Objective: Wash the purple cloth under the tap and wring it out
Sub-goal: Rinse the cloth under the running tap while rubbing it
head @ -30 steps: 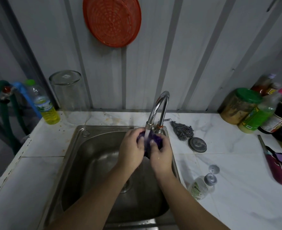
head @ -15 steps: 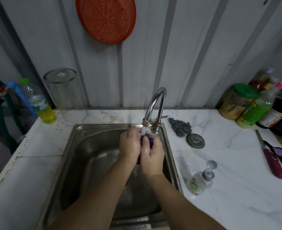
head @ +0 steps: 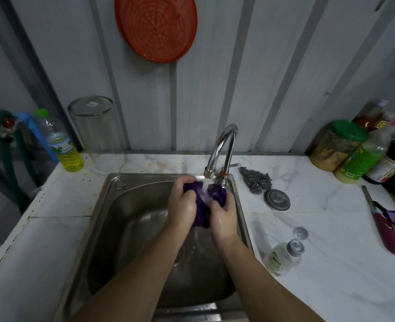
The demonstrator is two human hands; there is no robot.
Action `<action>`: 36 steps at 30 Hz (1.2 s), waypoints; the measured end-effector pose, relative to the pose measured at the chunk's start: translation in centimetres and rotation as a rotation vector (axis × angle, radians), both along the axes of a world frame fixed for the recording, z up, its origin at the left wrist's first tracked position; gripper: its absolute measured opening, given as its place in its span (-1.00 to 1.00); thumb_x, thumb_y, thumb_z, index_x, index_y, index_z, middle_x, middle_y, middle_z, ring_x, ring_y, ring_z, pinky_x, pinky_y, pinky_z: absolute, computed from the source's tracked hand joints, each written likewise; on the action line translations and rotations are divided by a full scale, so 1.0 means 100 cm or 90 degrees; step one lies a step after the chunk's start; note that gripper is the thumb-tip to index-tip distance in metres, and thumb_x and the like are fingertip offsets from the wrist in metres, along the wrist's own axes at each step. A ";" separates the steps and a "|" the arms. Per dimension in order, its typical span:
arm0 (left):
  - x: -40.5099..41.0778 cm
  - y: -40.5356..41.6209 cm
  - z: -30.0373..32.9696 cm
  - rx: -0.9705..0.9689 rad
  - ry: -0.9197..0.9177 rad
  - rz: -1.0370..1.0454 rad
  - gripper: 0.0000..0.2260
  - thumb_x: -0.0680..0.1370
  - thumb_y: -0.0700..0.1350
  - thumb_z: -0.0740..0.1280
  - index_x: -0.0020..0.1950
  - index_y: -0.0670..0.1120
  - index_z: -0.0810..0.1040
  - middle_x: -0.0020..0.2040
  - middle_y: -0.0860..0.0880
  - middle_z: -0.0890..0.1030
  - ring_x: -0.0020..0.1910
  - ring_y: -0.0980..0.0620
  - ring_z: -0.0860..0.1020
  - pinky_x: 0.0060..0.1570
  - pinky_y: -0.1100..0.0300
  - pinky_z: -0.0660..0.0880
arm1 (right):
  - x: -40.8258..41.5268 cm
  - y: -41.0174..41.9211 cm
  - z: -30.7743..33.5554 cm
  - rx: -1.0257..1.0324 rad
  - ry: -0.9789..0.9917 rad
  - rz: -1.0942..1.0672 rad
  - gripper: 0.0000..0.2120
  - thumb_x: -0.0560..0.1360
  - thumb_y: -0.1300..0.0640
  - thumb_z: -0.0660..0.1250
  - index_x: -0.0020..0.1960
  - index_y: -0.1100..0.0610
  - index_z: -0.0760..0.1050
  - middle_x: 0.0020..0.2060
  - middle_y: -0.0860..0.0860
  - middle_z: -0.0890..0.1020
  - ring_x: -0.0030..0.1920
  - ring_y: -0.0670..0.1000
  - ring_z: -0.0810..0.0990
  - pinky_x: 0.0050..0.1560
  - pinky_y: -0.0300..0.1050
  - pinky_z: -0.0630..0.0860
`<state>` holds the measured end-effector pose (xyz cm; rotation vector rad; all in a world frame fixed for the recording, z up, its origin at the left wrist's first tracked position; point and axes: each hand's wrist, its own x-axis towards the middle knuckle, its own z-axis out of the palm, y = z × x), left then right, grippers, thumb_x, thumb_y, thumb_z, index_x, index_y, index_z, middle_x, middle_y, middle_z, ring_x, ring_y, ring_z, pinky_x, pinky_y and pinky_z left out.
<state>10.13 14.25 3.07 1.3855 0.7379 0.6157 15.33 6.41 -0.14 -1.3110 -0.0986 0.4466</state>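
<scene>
Both hands have pulled a bit apart since half a sec ago, so more of the purple cloth (head: 201, 205) shows between them vs. the tight clasp before. Left hand (head: 183, 201) is curled round the cloth's left side, fingers wrapped over the top edge. Right hand (head: 223, 217) grips the right side, fingers tucked into the fabric from below. Cloth is bunched up, held over the right-back part of the sink (head: 131, 219), directly under the tap (head: 222, 147). Water stream from the spout hits the cloth's middle, w/ splashes running down toward the drain.

On the desk (head: 331, 263), right of the sink: steel scrubber (head: 257, 180) near the tap base, round metal lid (head: 276, 199) just beside it, soap pump bottle (head: 282, 254) lying on its side nearer the front. Far right: knife (head: 387, 231) w/ dark red handle, plus a group of bottles and a green-lid jar (head: 338, 145) at the wall. Left of sink: upturned glass jar (head: 98, 133) and bottle of yellow liquid (head: 62, 142). Orange round strainer (head: 156, 26) hangs on the wall above.
</scene>
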 end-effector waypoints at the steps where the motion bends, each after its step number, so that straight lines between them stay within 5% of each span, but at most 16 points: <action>1: 0.000 0.004 0.001 0.025 0.038 0.010 -0.63 0.46 -0.33 0.21 0.13 0.04 0.55 0.09 -0.04 0.62 0.04 0.02 0.60 -0.08 0.19 0.53 | -0.005 -0.006 0.002 -0.019 -0.074 0.004 -0.75 0.40 0.24 0.28 0.03 0.02 0.52 -0.13 0.05 0.68 -0.16 0.03 0.66 -0.21 -0.12 0.62; 4: 0.001 0.011 0.001 0.044 0.083 0.041 -0.67 0.57 -0.34 0.26 0.26 -0.04 0.54 0.13 -0.06 0.64 0.05 -0.01 0.60 -0.08 0.16 0.54 | -0.015 -0.019 0.009 -0.048 -0.327 0.023 -0.66 0.42 0.32 0.22 0.03 -0.06 0.52 -0.03 0.03 0.65 0.00 -0.03 0.63 0.03 -0.19 0.58; 6: 0.002 0.007 0.003 -0.056 0.034 0.021 -0.79 0.64 -0.33 0.23 0.22 -0.17 0.56 0.10 -0.23 0.65 0.01 -0.12 0.56 0.08 -0.09 0.54 | -0.021 -0.020 0.011 -0.106 -0.519 0.051 -0.70 0.42 0.34 0.23 0.04 0.02 0.52 0.03 0.06 0.57 0.08 -0.09 0.55 0.14 -0.32 0.45; 8: 0.002 0.000 0.006 -0.195 -0.043 -0.005 -0.81 0.66 -0.32 0.17 0.09 -0.23 0.58 -0.05 -0.25 0.64 -0.06 -0.15 0.58 0.12 -0.08 0.52 | -0.024 -0.018 0.008 -0.142 -0.587 0.078 -0.76 0.43 0.27 0.22 0.06 0.18 0.53 0.05 0.08 0.52 0.10 -0.10 0.50 0.16 -0.35 0.39; 12: 0.005 0.002 0.014 -0.430 -0.050 0.039 -0.69 0.62 -0.07 0.16 -0.17 -0.17 0.60 -0.38 -0.13 0.64 -0.48 0.01 0.64 -0.38 0.19 0.61 | -0.023 -0.016 -0.004 -0.264 -0.621 0.097 -0.71 0.52 -0.03 0.27 0.10 0.17 0.52 0.03 0.01 0.46 0.02 -0.08 0.46 0.05 -0.43 0.35; 16: 0.008 0.009 0.009 -0.434 -0.015 0.062 -0.62 0.61 0.15 0.32 -0.21 -0.14 0.52 -0.41 -0.08 0.62 -0.48 -0.01 0.63 -0.35 0.10 0.60 | -0.016 -0.006 -0.008 -0.323 -0.573 0.076 -0.62 0.55 -0.19 0.21 0.06 0.10 0.56 -0.03 -0.07 0.46 -0.07 -0.27 0.44 -0.03 -0.52 0.35; 20: 0.009 0.009 0.005 -0.369 0.004 0.054 -0.74 0.59 -0.05 0.38 -0.01 -0.26 0.70 -0.14 -0.22 0.76 -0.25 -0.08 0.74 -0.34 0.12 0.66 | -0.002 0.011 0.000 -0.318 -0.457 0.001 -0.70 0.53 -0.17 0.21 -0.11 0.02 0.55 -0.17 -0.07 0.56 -0.17 -0.23 0.52 -0.12 -0.35 0.42; 23: 0.011 0.007 0.008 -0.334 0.000 0.063 -0.86 0.52 -0.25 0.36 -0.15 -0.27 0.69 -0.27 -0.21 0.72 -0.38 -0.05 0.69 -0.44 0.16 0.60 | 0.006 0.020 0.004 -0.308 -0.338 -0.004 -0.60 0.50 -0.28 0.14 -0.24 0.00 0.51 -0.31 -0.07 0.63 -0.27 -0.13 0.59 -0.17 -0.17 0.48; 26: 0.009 0.005 0.007 -0.276 0.006 0.060 -0.83 0.50 -0.31 0.32 -0.26 -0.24 0.65 -0.37 -0.13 0.65 -0.37 -0.04 0.63 -0.45 0.19 0.58 | 0.016 0.023 0.006 -0.330 -0.257 0.023 -0.50 0.49 -0.30 0.15 -0.15 0.11 0.59 -0.27 0.06 0.69 -0.21 0.06 0.66 -0.10 -0.04 0.57; 29: 0.007 0.004 0.003 -0.233 -0.009 0.062 -0.84 0.54 -0.25 0.34 -0.16 -0.30 0.66 -0.25 -0.27 0.66 -0.21 -0.17 0.64 -0.19 0.03 0.66 | 0.015 0.022 0.006 -0.279 -0.117 0.024 -0.64 0.49 -0.22 0.25 -0.14 0.08 0.54 -0.19 0.10 0.69 -0.12 0.17 0.68 -0.07 0.03 0.61; 31: 0.006 0.006 0.000 -0.222 -0.024 0.070 -0.79 0.58 -0.14 0.38 -0.23 -0.11 0.70 -0.24 -0.17 0.69 -0.16 -0.17 0.67 -0.06 -0.09 0.67 | 0.009 0.018 0.009 -0.268 -0.035 0.049 -0.60 0.48 -0.35 0.25 -0.01 -0.02 0.47 -0.11 0.00 0.65 -0.06 0.09 0.66 -0.14 -0.07 0.58; 34: 0.004 0.011 -0.002 -0.202 -0.047 0.115 -0.76 0.57 -0.08 0.41 -0.31 0.05 0.66 -0.25 0.01 0.69 -0.18 -0.09 0.68 -0.14 -0.01 0.67 | 0.001 0.014 0.013 -0.226 0.056 0.111 -0.41 0.40 -0.50 0.24 0.13 -0.05 0.46 0.00 0.01 0.65 0.01 0.08 0.68 -0.09 0.00 0.68; 36: 0.005 0.013 -0.002 -0.214 -0.067 0.124 -0.91 0.57 -0.13 0.39 -0.13 -0.01 0.61 -0.14 -0.05 0.66 -0.16 -0.09 0.64 -0.22 0.05 0.63 | -0.007 0.011 0.012 -0.164 0.012 0.073 -0.72 0.53 -0.28 0.31 0.07 -0.10 0.50 0.02 0.04 0.68 -0.05 -0.02 0.70 0.02 0.02 0.69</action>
